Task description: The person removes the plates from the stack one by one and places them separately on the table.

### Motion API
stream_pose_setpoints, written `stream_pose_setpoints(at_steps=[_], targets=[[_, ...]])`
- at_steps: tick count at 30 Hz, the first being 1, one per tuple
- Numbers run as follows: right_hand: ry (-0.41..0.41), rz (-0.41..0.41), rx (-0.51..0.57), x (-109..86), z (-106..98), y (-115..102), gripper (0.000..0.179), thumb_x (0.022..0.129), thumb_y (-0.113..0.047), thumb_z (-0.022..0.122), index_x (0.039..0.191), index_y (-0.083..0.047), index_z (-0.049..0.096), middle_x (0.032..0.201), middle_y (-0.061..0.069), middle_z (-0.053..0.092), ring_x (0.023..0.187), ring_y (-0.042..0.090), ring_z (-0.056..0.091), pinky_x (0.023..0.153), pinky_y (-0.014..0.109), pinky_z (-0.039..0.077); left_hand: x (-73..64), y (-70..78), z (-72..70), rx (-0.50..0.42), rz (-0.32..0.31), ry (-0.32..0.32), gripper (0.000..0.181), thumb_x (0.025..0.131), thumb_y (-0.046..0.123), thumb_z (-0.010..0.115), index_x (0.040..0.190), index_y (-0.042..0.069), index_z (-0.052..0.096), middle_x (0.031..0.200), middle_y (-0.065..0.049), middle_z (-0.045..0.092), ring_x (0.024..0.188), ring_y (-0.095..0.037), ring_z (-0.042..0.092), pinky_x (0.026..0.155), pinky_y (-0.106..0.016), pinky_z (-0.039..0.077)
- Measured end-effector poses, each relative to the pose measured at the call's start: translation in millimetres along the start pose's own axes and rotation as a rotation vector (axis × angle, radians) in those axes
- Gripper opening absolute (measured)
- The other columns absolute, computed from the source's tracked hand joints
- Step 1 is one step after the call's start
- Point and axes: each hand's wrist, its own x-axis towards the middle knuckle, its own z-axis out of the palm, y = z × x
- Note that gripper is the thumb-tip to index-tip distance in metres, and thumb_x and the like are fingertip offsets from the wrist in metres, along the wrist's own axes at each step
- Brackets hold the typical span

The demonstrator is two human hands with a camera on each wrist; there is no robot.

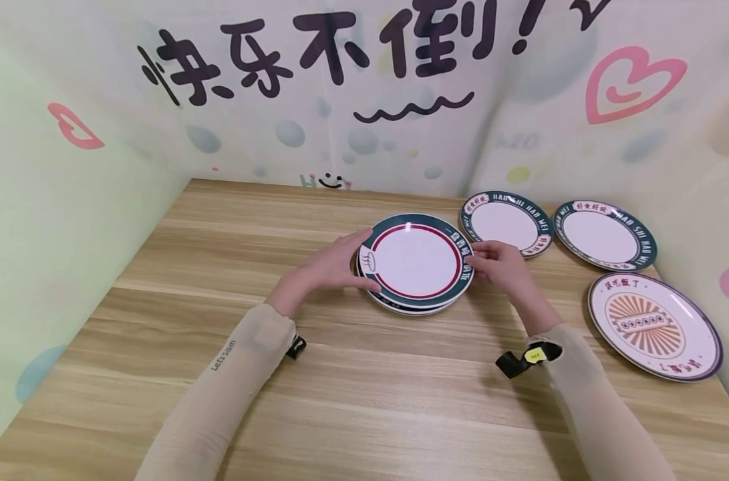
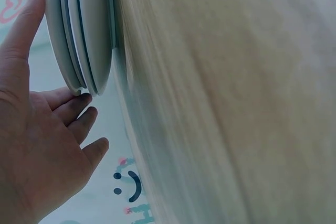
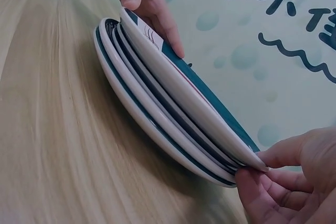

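In the head view, a round white plate with a dark green rim and red inner ring tops a stack of several plates. My left hand spans the left side of the top plate, thumb toward the front and fingers toward the back. At the right rim my right hand pinches the same plate's edge. The right wrist view shows the top plate sitting off-centre, its edge standing out past the lower plates. Fingertips of the left hand touch the rims in the left wrist view.
Two green-rimmed plates, one at the back and one farther right, lie on the wooden table. Nearer the right edge is a larger oval plate with an orange sunburst. A printed cloth hangs behind the table.
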Motion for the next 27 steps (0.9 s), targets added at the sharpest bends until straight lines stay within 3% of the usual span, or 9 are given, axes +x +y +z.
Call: stream_pose_setpoints(at_steps=[13,19,22,24,27], targets=[[-0.006,0.033,0.105,0.1,-7,1,0.044,0.102,-0.012,0.053,0.141,0.008,0.045,0.105,0.008,0.061,0.071,0.001,0.064,0.075,0.026,0.062,4.3,7.2,1.7,0.018,0.022,-0.004,0.124,0.069,0.069,0.078,0.162,0.020,0.011,0.168,-0.002,0.017,0.155,-0.023,0.019,0.128,-0.044,0.019],[0.012,0.032,0.099,-2.7,-15,4,0.047,0.103,-0.014,0.051,0.144,0.007,0.042,0.126,0.027,0.059,0.072,-0.002,0.064,0.076,0.026,0.062,6.9,15.5,3.1,0.026,0.024,-0.014,0.126,0.069,0.069,0.079,0.162,0.022,0.007,0.169,-0.002,0.016,0.155,-0.024,0.019,0.126,-0.045,0.024],[0.022,0.032,0.087,-3.4,-21,6,0.048,0.104,-0.017,0.051,0.145,0.006,0.041,0.133,0.030,0.055,0.073,-0.003,0.064,0.076,0.025,0.062,8.1,19.4,3.6,0.017,0.042,-0.015,0.129,0.068,0.067,0.081,0.162,0.021,0.006,0.169,-0.002,0.016,0.155,-0.024,0.019,0.126,-0.044,0.023],[0.031,0.026,0.096,-3.8,-26,9,0.050,0.103,-0.018,0.052,0.145,0.006,0.041,0.123,0.022,0.063,0.072,-0.003,0.064,0.074,0.024,0.062,8.2,21.4,3.4,0.010,0.053,-0.012,0.130,0.068,0.065,0.082,0.162,0.018,0.005,0.169,-0.004,0.016,0.155,-0.025,0.019,0.126,-0.044,0.024],[0.042,0.013,0.132,-6.1,-38,15,0.052,0.103,-0.017,0.053,0.146,0.008,0.038,0.097,-0.003,0.070,0.072,-0.004,0.065,0.072,0.022,0.061,7.5,22.4,3.0,0.004,0.053,-0.007,0.130,0.069,0.061,0.084,0.162,0.013,0.006,0.169,-0.005,0.016,0.155,-0.026,0.019,0.126,-0.043,0.023]])
